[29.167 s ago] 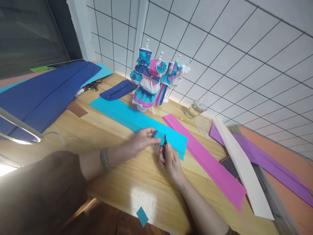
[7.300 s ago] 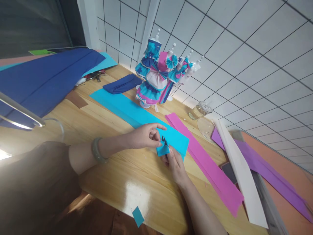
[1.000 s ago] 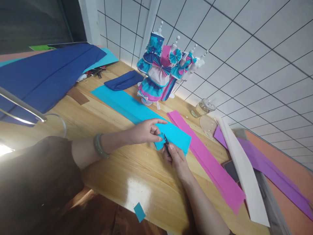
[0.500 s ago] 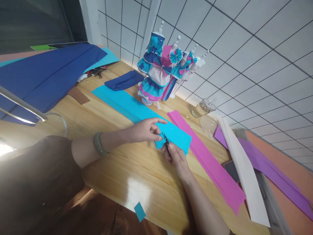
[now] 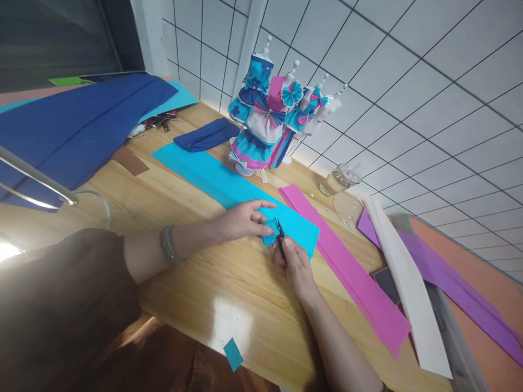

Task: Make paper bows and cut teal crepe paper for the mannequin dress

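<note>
My left hand (image 5: 246, 220) pinches a small turquoise piece of crepe paper (image 5: 268, 237) between thumb and fingers, with the index finger stretched out above it. My right hand (image 5: 297, 263) is closed around small black scissors (image 5: 280, 234), whose tips point up and away at the right edge of that piece. Both hands are held over the near edge of a long turquoise paper strip (image 5: 241, 185) on the wooden table. A loose teal square (image 5: 233, 355) lies by the table's front edge.
Small dress forms in paper dresses (image 5: 265, 120) stand near the tiled wall. To the right are a pink strip (image 5: 347, 272), a glass jar (image 5: 339, 181), a white strip (image 5: 412, 294) and a purple strip (image 5: 461, 286). Dark blue paper (image 5: 85, 130) covers the left; a metal lamp arm (image 5: 36, 174) juts in.
The small turquoise piece has turned a little in my left fingers. The scissors have shifted slightly right, their tips now apart beside its edge. The rest of the table looks the same.
</note>
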